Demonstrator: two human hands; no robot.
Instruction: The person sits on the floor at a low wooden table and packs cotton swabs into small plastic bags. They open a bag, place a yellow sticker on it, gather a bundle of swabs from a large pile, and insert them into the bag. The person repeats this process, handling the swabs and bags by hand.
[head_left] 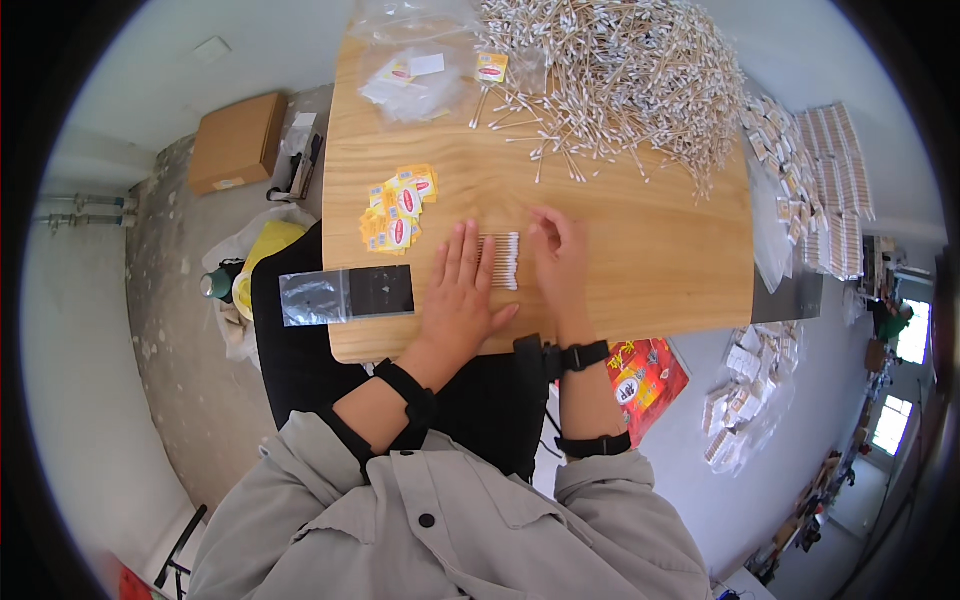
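Note:
A neat row of cotton swabs lies side by side on the wooden table in front of me. My left hand rests flat with its fingers stretched out, covering the left part of the row. Just right of the swabs, apart from them, is my right hand. Its fingers are curled in, and whatever they may hold is hidden. Left of my left hand lie a small stack of yellow printed cards and a clear plastic bag across a dark flat piece.
A large heap of loose cotton swabs covers the table's far right. Clear bags and a yellow card lie at the far left. Bundled swab packs are stacked beyond the right edge. A cardboard box stands on the floor.

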